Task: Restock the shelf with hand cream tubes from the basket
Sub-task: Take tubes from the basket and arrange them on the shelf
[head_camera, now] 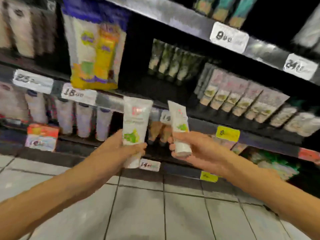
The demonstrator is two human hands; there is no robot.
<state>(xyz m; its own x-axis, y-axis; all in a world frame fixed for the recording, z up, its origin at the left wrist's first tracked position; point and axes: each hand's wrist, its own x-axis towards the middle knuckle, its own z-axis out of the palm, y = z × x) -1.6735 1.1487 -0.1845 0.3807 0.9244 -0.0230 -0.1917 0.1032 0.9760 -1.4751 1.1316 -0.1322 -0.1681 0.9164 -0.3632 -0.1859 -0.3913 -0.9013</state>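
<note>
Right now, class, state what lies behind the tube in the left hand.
Behind the tube in the left hand runs the grey shelf edge; a white price label peeks out beside its cap. What stands on the shelf directly behind the tube is covered.

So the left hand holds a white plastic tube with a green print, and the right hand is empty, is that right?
Not quite: the right hand is not empty. The head view shows it gripping a second white green-printed plastic tube; the left hand holds the first tube, as you said.
</note>
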